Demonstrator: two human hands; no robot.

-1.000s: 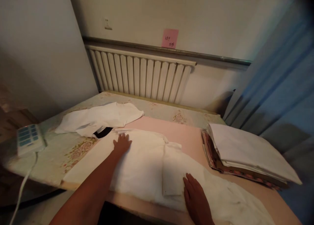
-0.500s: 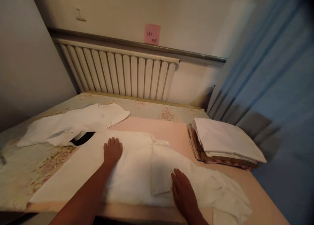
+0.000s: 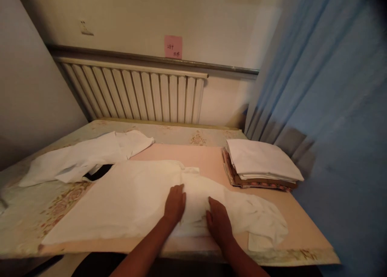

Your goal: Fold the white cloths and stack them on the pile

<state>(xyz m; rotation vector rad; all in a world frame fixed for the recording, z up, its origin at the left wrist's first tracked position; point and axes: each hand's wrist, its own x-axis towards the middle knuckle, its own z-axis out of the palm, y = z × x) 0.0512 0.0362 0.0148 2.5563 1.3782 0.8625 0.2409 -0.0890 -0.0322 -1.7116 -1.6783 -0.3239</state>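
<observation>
A white garment [image 3: 121, 198] lies spread flat across the pink board [image 3: 208, 158] on the table. My left hand [image 3: 175, 202] rests palm down on its middle, fingers together and stretched out. My right hand [image 3: 218, 220] lies flat on the cloth close beside it, just to the right. Between the two hands sits a folded, slightly raised part of the fabric [image 3: 196, 202]. The garment's crumpled right end [image 3: 260, 220] trails toward the table's front edge.
Another white garment [image 3: 87, 154] lies at the back left, with a black object [image 3: 101, 171] under its edge. A stack of folded cloths [image 3: 261, 164] sits at the right. A white radiator [image 3: 136, 94] and a blue curtain [image 3: 332, 108] border the table.
My left hand has slid right across the garment to sit next to my right hand. The view has swung rightwards, and the remote at the left has left the frame.
</observation>
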